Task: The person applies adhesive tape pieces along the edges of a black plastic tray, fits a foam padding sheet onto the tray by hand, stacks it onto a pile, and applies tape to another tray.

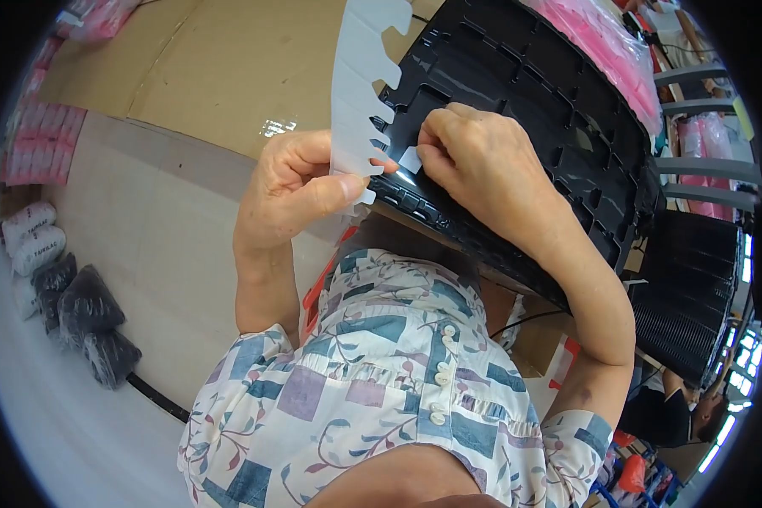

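Observation:
My left hand (292, 195) pinches the lower end of a white notched sheet (357, 89), thumb in front and fingers behind. The sheet stands up from the hand, its cut-out edge facing right. Pinched between the thumb and curled fingers of my right hand (483, 165) is a small white piece (410, 160), perhaps a label. It lies close against the near edge of a black molded plastic tray (457, 72), which has several ribbed compartments. The right hand covers part of the tray.
Brown cardboard (212, 68) lies under and left of the tray. Pink plastic-wrapped packs (605, 42) sit beyond it. A stack of black trays (686, 292) stands at the right. Black bags (91, 305) and white bags rest on the floor at left. Another person (673, 411) is at lower right.

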{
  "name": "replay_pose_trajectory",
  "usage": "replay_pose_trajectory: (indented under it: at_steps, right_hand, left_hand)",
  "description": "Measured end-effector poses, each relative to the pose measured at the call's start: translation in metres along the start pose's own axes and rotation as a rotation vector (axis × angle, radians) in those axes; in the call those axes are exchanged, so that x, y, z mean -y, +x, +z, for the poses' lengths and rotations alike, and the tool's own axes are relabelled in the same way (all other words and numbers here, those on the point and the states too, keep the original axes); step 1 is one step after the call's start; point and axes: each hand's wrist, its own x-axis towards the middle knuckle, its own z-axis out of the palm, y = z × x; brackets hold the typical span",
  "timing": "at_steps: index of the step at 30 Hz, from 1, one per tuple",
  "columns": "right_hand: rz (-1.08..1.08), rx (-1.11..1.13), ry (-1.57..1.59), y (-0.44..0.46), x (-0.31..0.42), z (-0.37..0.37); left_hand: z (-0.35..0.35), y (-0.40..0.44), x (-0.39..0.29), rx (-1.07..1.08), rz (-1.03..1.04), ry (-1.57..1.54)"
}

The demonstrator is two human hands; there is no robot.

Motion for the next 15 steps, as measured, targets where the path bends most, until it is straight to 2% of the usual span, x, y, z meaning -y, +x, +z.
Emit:
replay_pose_trajectory:
  at_steps: [5,8,10,11,15]
  right_hand:
    - [-0.111,-0.086,-0.347,-0.002,0.006,0.003]
    - [-0.075,-0.066,-0.43,-0.001,0.009,-0.002]
    - [-0.134,-0.08,-0.417,0.0,0.009,-0.006]
    - [-0.189,-0.094,-0.398,0.0,0.009,-0.008]
    - [-0.26,-0.056,-0.278,-0.004,0.01,-0.018]
  left_hand:
    - [0.006,-0.005,-0.002,-0.008,-0.068,-0.088]
    - [0.024,0.001,-0.007,-0.076,-0.166,-0.074]
    - [0.03,0.003,-0.008,-0.086,-0.152,-0.093]
    - [0.031,0.002,-0.018,-0.131,-0.256,-0.008]
    - [0.03,0.002,-0.018,-0.089,-0.251,0.141]
